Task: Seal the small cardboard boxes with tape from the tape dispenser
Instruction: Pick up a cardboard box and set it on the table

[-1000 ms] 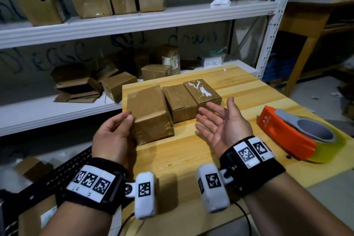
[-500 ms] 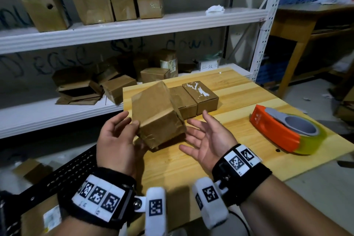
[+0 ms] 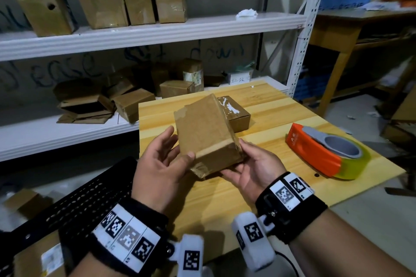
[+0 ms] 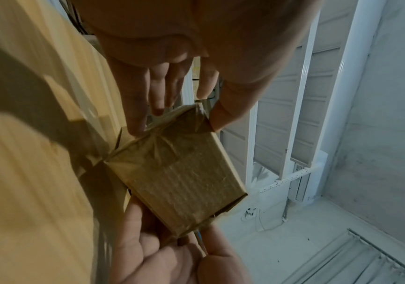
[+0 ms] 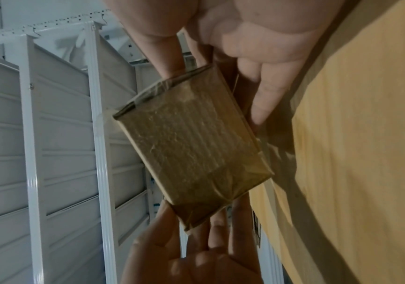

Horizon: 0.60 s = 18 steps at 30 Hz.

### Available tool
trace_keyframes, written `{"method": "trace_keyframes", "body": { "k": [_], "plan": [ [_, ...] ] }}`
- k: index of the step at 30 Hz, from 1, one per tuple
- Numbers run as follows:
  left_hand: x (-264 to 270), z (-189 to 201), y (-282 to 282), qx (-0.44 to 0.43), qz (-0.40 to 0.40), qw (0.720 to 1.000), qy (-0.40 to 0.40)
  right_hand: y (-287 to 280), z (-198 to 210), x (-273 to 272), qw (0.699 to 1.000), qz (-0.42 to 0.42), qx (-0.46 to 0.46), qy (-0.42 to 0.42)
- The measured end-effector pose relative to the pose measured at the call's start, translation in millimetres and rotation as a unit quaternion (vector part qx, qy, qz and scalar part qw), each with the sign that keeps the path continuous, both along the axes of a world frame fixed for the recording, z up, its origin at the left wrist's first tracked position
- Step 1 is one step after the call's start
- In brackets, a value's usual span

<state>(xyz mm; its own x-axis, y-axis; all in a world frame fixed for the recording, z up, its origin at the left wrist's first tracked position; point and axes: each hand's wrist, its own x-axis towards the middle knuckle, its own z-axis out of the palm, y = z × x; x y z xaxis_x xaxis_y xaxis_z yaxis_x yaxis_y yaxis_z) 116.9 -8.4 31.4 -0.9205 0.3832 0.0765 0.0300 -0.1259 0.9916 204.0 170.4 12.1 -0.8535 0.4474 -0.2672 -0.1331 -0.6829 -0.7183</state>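
A small brown cardboard box (image 3: pixel 204 132) with wrinkled clear tape on its ends is held tilted above the wooden table (image 3: pixel 225 198). My left hand (image 3: pixel 177 148) grips its near left corner, thumb on top and fingers behind. My right hand (image 3: pixel 236 157) cradles the near right end, thumb on the side. The left wrist view shows the box (image 4: pixel 179 173) between both hands, and so does the right wrist view, box (image 5: pixel 191 146). The orange tape dispenser (image 3: pixel 315 153) with its yellow-green roll lies on the table to the right, untouched.
Behind the held box sits another small box with white marks (image 3: pixel 236 112). White shelves (image 3: pixel 135 33) behind the table carry several cardboard boxes. A black perforated crate (image 3: pixel 78 198) is at lower left and a wooden desk (image 3: pixel 337 29) stands at right.
The left box of the row was lifted off the table and tilted up. My right hand, open beside it before, has closed in under its right end.
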Motion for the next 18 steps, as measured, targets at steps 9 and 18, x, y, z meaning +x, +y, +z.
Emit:
{"method": "trace_keyframes", "body": {
  "k": [9,18],
  "plan": [
    [13.2,10.2,9.5,0.024,-0.027,0.996,-0.083,13.2,-2.7,5.2,0.998,-0.040,0.038,0.027],
    [18.7,10.0,13.3,0.072,-0.051,0.986,-0.139,8.1,2.8,7.7,0.991,0.007,0.107,0.082]
  ]
}}
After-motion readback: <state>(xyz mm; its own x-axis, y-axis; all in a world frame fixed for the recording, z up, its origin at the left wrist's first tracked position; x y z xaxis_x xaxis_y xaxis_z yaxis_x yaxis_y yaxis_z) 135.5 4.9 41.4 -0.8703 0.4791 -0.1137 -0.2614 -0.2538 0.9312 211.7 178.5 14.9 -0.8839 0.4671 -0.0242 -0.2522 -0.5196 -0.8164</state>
